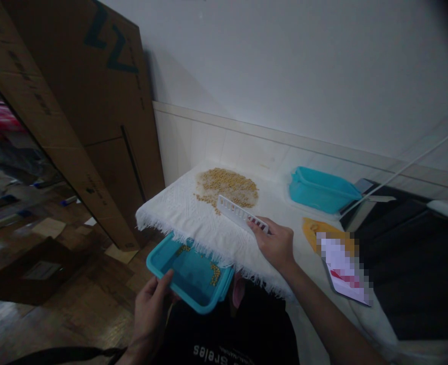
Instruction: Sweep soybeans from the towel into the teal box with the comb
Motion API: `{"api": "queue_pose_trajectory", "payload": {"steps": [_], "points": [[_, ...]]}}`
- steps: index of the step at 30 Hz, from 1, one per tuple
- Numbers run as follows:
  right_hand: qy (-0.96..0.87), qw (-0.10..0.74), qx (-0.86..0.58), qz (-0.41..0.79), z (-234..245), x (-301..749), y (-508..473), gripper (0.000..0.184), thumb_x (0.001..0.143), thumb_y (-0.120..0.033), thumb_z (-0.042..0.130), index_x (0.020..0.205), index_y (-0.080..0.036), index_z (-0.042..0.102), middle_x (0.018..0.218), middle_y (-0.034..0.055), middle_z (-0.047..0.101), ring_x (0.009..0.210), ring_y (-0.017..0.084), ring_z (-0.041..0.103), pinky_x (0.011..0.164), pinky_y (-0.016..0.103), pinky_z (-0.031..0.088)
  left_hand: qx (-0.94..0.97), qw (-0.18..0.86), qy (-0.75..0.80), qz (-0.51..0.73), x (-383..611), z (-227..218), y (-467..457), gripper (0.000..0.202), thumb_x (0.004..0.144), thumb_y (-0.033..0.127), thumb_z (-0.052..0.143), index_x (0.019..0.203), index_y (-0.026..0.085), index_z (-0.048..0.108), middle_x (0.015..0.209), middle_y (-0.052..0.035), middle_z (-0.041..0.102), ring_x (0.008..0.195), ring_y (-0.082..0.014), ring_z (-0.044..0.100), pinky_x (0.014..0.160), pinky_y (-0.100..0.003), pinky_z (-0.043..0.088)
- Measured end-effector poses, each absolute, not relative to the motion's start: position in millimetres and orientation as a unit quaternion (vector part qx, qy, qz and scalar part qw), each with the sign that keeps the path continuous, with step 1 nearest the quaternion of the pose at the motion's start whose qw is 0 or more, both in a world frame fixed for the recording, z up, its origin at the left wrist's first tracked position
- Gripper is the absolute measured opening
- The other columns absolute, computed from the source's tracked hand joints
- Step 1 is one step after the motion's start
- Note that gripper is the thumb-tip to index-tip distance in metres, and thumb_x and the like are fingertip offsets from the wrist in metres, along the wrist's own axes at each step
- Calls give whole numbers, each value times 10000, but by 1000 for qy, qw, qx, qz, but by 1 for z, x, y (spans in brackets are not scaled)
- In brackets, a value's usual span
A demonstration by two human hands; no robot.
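Note:
My left hand [153, 304] grips the near left rim of a blue plastic basin [197, 304], its thumb over the edge. The basin is held under the fringed front edge of a white tablecloth [171, 203], with some yellow beans [215, 274] lying inside. In my right hand [275, 243] is a white slotted plastic strip [233, 212], held at its right end between thumb and fingers. It stands on its long edge over the cloth, close to a spread pile of soybean-like yellow beans [227, 182]. The cloth's fringe covers the basin's far side.
A second blue basin [323, 192] stands at the table's back right. Nearby lie an orange-yellow packet [311, 230] and a phone [347, 284] with a blurred screen. A tall cardboard box [113, 111] rises at the left, and a white cable [410, 162] crosses the right side.

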State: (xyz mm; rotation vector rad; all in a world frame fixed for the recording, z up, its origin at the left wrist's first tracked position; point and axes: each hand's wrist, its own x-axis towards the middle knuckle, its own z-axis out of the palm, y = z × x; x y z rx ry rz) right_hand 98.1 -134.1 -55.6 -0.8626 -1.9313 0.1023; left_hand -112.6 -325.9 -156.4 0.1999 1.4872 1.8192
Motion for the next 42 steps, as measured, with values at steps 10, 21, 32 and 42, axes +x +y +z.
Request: {"api": "queue_pose_trajectory", "payload": {"steps": [10, 21, 32, 42], "points": [[-794, 488, -362, 34, -59, 100, -137, 242, 919, -368, 640, 908, -187, 800, 705, 39, 773, 504, 145, 666, 530, 229, 521, 80, 384, 579, 715, -113, -156, -327, 416, 620, 525, 874, 680, 163, 678, 546, 11, 616, 485, -138, 544, 486, -254, 472], [-793, 491, -357, 50, -53, 100, -146, 244, 918, -357, 638, 885, -171, 794, 677, 38, 763, 470, 136, 642, 527, 226, 526, 81, 370, 599, 705, -113, -156, -327, 435, 601, 546, 869, 635, 165, 661, 532, 5, 607, 475, -140, 539, 476, -257, 466], [-799, 482, -354, 66, -54, 91, -138, 242, 907, -357, 632, 879, -186, 801, 627, 16, 741, 448, 126, 611, 487, 217, 488, 80, 373, 594, 708, -113, -156, -325, 449, 585, 560, 879, 591, 181, 638, 493, 18, 571, 459, -135, 523, 475, -251, 464], [-801, 472, -321, 180, -57, 75, -129, 165, 867, -320, 700, 901, -208, 817, 821, 45, 806, 604, 167, 718, 590, 249, 569, 66, 369, 590, 715, -114, -143, -325, 419, 599, 537, 871, 666, 170, 680, 534, 18, 600, 485, -133, 533, 501, -258, 492]]}}
